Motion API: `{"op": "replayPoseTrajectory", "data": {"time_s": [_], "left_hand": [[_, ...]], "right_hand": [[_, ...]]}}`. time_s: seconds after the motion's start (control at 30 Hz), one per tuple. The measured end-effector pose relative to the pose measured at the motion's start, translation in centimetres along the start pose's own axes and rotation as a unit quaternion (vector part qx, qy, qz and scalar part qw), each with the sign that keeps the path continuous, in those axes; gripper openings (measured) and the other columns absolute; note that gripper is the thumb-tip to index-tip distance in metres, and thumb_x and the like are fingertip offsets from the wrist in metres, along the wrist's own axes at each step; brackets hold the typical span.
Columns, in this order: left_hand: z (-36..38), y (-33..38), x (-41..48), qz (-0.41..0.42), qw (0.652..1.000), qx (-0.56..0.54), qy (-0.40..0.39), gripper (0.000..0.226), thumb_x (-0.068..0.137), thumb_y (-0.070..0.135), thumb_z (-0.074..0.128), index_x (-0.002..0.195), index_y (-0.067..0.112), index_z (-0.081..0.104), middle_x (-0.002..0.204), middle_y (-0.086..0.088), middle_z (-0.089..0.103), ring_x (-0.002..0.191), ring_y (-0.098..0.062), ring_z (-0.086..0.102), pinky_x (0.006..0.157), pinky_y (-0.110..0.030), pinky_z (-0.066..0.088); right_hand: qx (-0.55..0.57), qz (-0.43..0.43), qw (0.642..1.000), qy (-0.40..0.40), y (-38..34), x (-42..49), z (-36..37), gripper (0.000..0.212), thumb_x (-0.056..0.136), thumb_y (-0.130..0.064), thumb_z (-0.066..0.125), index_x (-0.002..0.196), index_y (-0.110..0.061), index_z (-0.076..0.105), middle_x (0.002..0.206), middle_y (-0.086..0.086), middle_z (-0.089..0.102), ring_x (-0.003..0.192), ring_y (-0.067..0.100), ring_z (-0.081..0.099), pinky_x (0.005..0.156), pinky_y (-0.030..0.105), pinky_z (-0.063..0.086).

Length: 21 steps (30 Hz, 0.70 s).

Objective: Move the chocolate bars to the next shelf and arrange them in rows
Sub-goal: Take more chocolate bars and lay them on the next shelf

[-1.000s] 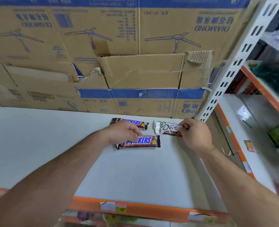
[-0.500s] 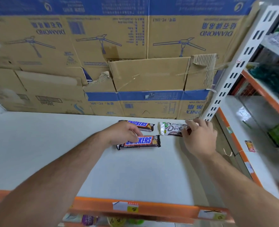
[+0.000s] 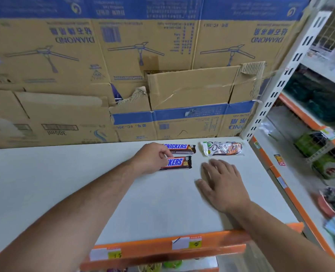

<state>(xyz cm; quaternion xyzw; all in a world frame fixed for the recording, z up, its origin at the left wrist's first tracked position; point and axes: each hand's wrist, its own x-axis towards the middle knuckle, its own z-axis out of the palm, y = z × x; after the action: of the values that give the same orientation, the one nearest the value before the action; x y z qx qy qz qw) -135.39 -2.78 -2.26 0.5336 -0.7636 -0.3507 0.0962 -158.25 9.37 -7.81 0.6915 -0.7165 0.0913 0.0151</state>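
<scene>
Front Snickers (image 3: 179,162) lies crosswise, its left end pinched by left hand (image 3: 152,160); right hand (image 3: 223,183), fingers spread flat, empty, just short of Dove (image 3: 222,148)

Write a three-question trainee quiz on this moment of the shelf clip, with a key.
1. Fill the gap: seen from the head camera, the Dove bar lies to the ___ of the back Snickers bar.
2. Which does the left hand pinch? A) the Dove bar B) the front Snickers bar C) nothing
3. True or false: the right hand holds a chocolate bar.

Key: 1 right; 2 B; 3 false: its fingers are spread and it is apart from the Dove bar.
</scene>
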Motion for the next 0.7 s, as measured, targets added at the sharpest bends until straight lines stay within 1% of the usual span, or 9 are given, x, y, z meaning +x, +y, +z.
{"op": "replayPoseTrajectory", "data": {"time_s": [0.07,0.17,0.27,0.33,0.4,0.5,0.6,0.7], "left_hand": [[0.2,-0.2,0.7,0.026,0.999,0.008,0.033,0.022,0.089,0.017,0.063,0.105,0.028,0.073,0.102,0.007,0.071,0.086,-0.010,0.063,0.072,-0.029,0.053],[0.4,0.0,1.6,0.061,0.994,0.055,0.072,0.024,0.091,0.022,0.058,0.109,0.032,0.070,0.107,0.008,0.070,0.090,-0.015,0.061,0.075,-0.032,0.052],[0.9,-0.2,2.4,0.108,0.985,0.100,0.087,0.027,0.090,0.021,0.056,0.112,0.032,0.070,0.110,0.004,0.069,0.099,-0.020,0.057,0.084,-0.038,0.049],[1.3,-0.5,2.9,0.133,0.979,0.124,0.092,0.029,0.092,0.021,0.054,0.116,0.030,0.069,0.115,0.000,0.066,0.107,-0.022,0.054,0.090,-0.037,0.046],[1.4,-0.7,3.2,0.138,0.977,0.133,0.096,0.030,0.095,0.023,0.052,0.120,0.030,0.068,0.115,0.000,0.063,0.110,-0.022,0.051,0.091,-0.035,0.043],[1.3,-0.7,3.3,0.144,0.970,0.160,0.112,0.032,0.098,0.029,0.050,0.126,0.033,0.064,0.112,0.007,0.057,0.107,-0.017,0.044,0.092,-0.034,0.039],[1.3,-0.7,3.0,0.148,0.962,0.196,0.121,0.041,0.093,0.038,0.058,0.133,0.034,0.057,0.121,0.011,0.052,0.113,-0.013,0.039,0.098,-0.035,0.031],[1.6,-0.6,3.0,0.132,0.963,0.210,0.104,0.043,0.093,0.036,0.057,0.136,0.036,0.053,0.125,0.011,0.052,0.116,-0.014,0.040,0.100,-0.035,0.029]], "right_hand": [[0.001,-0.001,1.000,0.001,-0.2,0.0,-0.1,0.064,0.090,-0.067,0.032,0.136,-0.027,0.052,0.142,0.001,0.051,0.134,0.024,0.040,0.111,0.045,0.032],[0.003,0.005,1.000,-0.005,-0.3,0.0,-0.3,0.064,0.090,-0.067,0.032,0.137,-0.028,0.051,0.143,0.001,0.050,0.135,0.023,0.039,0.112,0.045,0.031],[0.011,0.014,1.000,-0.004,-0.3,0.0,-0.2,0.060,0.089,-0.066,0.036,0.134,-0.029,0.051,0.141,0.000,0.051,0.134,0.022,0.040,0.111,0.043,0.031],[0.016,0.017,1.000,-0.003,-0.3,0.0,-0.2,0.059,0.088,-0.065,0.039,0.133,-0.029,0.052,0.140,-0.001,0.051,0.133,0.021,0.041,0.111,0.043,0.032],[0.019,0.018,1.000,0.000,-0.3,0.0,-0.1,0.059,0.088,-0.065,0.040,0.133,-0.029,0.053,0.140,-0.002,0.051,0.133,0.021,0.041,0.111,0.043,0.032],[0.018,0.017,1.000,-0.001,-0.2,0.0,-0.1,0.060,0.088,-0.065,0.039,0.134,-0.029,0.051,0.141,-0.002,0.050,0.134,0.021,0.039,0.112,0.042,0.030],[0.020,0.017,1.000,-0.002,-0.1,0.0,-0.1,0.060,0.089,-0.066,0.037,0.135,-0.031,0.050,0.143,-0.004,0.048,0.135,0.020,0.036,0.114,0.042,0.028],[0.022,0.018,1.000,-0.005,-0.1,-0.1,-0.1,0.061,0.089,-0.068,0.034,0.137,-0.032,0.048,0.145,-0.004,0.046,0.137,0.019,0.034,0.115,0.042,0.027]]}}
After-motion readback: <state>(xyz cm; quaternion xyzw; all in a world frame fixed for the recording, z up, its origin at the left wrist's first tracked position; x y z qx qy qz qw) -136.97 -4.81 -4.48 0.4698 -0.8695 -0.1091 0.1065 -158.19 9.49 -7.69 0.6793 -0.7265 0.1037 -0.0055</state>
